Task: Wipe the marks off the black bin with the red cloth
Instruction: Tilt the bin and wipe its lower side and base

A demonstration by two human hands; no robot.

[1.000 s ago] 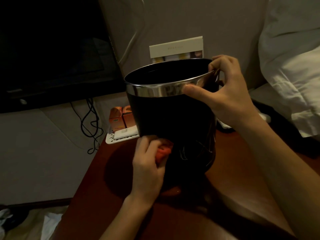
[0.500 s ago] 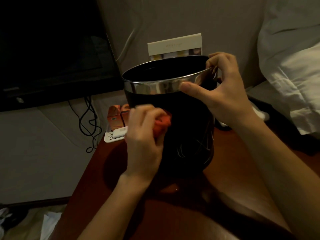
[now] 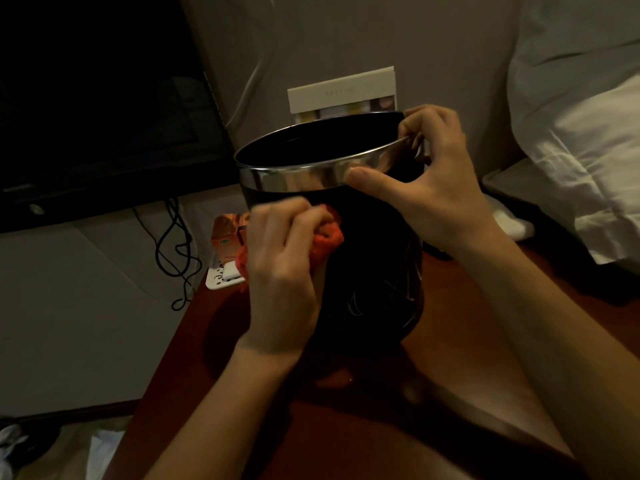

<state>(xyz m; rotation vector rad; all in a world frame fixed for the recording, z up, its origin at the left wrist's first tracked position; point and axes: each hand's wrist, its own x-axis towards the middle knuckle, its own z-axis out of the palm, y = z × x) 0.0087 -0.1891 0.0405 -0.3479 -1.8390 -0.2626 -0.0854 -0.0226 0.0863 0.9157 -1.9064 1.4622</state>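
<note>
Black bin [image 3: 374, 258] sits on the red-brown table [image 3: 346, 427]. My left hand [image 3: 280, 271] has the red cloth [image 3: 327, 237] bunched against its near side just under the rim, right hand [image 3: 429, 188] pinching the rim.

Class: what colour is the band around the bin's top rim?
Shiny silver band, head view.

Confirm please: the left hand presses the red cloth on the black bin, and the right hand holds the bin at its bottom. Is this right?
Not quite. In the head view the right hand grips the black bin at its shiny top rim, not its bottom. The left hand does press the red cloth against the bin.
</note>
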